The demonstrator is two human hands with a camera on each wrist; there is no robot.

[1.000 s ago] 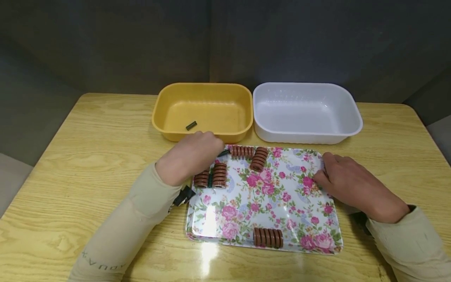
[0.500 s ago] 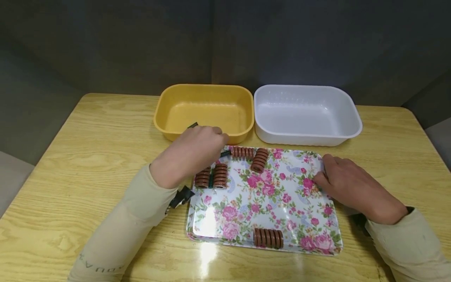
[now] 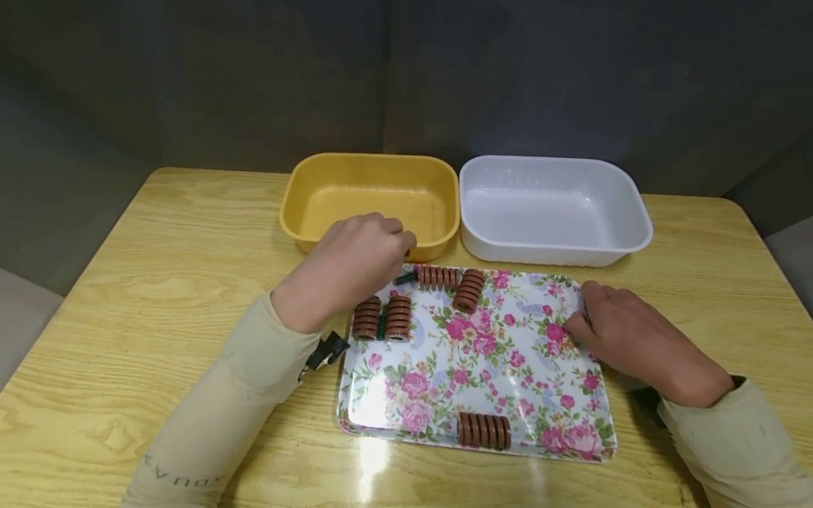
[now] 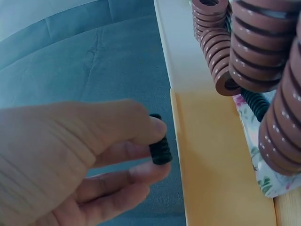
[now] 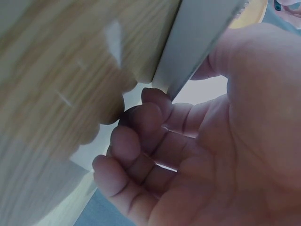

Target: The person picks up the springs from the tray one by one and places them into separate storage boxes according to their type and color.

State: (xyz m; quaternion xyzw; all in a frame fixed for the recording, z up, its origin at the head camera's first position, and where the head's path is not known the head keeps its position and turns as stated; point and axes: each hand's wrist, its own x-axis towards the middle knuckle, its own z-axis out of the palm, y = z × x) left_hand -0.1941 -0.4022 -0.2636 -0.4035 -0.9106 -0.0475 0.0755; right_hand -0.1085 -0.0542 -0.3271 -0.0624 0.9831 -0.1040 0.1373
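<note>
Shifted further over the yellow tub (image 3: 375,173) in the head view, the left hand (image 3: 352,261) pinches, in the left wrist view, a slim spring (image 4: 161,151) between thumb and finger, while in the right wrist view the right hand (image 5: 202,160) grips the tray (image 5: 193,42), fingers curled, seemingly steadying it.

Springs (image 3: 484,431) lie on the tray (image 3: 483,374), two tubs (image 3: 555,254) side by side behind it.

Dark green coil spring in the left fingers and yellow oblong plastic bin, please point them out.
Dark green coil spring (image 4: 160,150), left wrist view, its lower coils.
Yellow oblong plastic bin (image 3: 356,200), head view, its inner floor.
</note>
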